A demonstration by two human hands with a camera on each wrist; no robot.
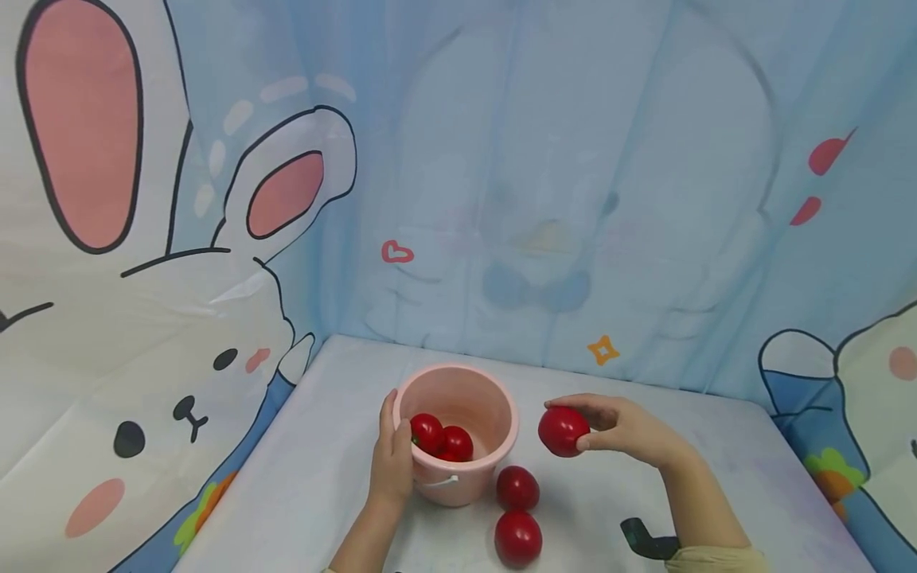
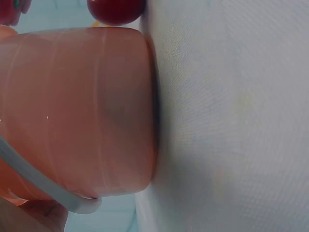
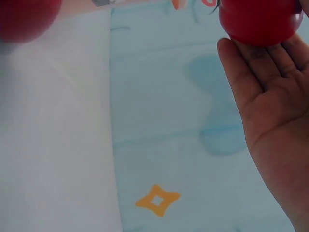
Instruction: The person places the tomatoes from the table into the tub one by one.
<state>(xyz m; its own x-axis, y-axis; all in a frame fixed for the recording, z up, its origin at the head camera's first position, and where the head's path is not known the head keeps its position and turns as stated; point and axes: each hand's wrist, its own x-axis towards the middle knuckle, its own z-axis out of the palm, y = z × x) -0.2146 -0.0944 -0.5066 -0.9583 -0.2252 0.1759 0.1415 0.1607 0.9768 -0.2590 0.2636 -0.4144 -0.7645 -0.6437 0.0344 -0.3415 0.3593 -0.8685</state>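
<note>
A pink bucket (image 1: pixel 458 477) with a pale handle stands on the table, with two red tomatoes (image 1: pixel 456 443) inside. My left hand (image 1: pixel 390 465) holds the bucket by its left side, the thumb near the rim. To the right of the bucket, my right hand (image 1: pixel 616 426) grips another tomato (image 1: pixel 563 431) between thumb and fingers, above the table. In the right wrist view this tomato (image 3: pixel 260 21) sits at the fingertips. Close by the bucket's right side lie two more tomatoes, one (image 1: pixel 517 488) just behind the other (image 1: pixel 518 539).
The white tabletop (image 1: pixel 344 406) runs back to a light blue curtain (image 1: pixel 458 159) with cartoon prints. A big rabbit print (image 1: pixel 179 342) covers the left side. A black strap piece (image 1: pixel 648 541) shows at my right wrist.
</note>
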